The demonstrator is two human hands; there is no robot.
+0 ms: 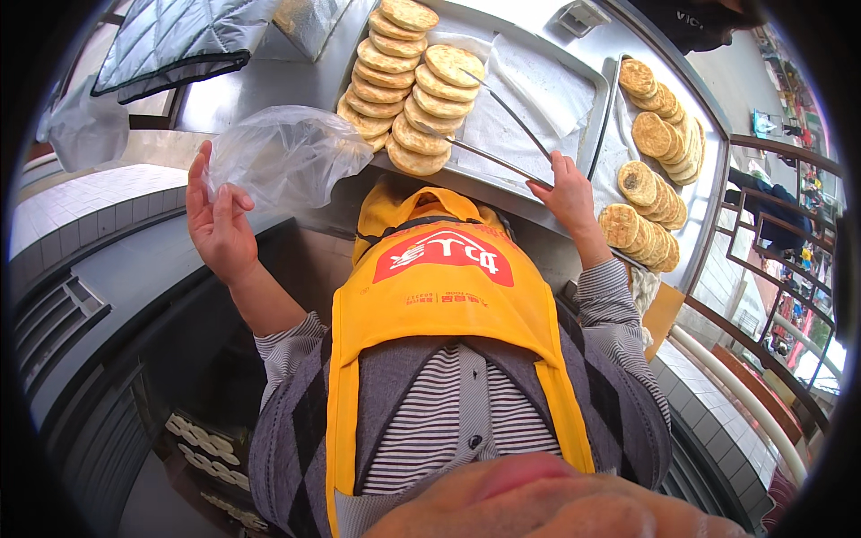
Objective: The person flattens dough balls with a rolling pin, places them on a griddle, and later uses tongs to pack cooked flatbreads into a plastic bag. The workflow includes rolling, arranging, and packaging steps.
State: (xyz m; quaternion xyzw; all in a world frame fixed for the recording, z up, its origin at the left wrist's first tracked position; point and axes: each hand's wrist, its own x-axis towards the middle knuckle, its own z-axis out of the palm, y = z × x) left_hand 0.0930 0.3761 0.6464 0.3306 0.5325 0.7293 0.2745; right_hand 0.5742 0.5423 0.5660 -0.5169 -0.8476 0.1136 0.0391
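Note:
My left hand has its fingers at the mouth of a clear plastic bag, which spreads towards the flatbreads. How the fingers pinch the film is hard to see. In my right hand are long metal tongs with their arms spread apart. One tip reaches over the top flatbread of the right-hand row; the other is by the side of that row, lower down. A left-hand row of flatbreads lies beside it. Both overlapping rows are on a metal tray partly lined with white paper.
A second tray to the right holds several rows of browned flatbreads. A silver quilted cover and a hanging plastic bag are at upper left. Pale dough-like pieces lie low on the left. A dark-clothed person stands beyond the counter.

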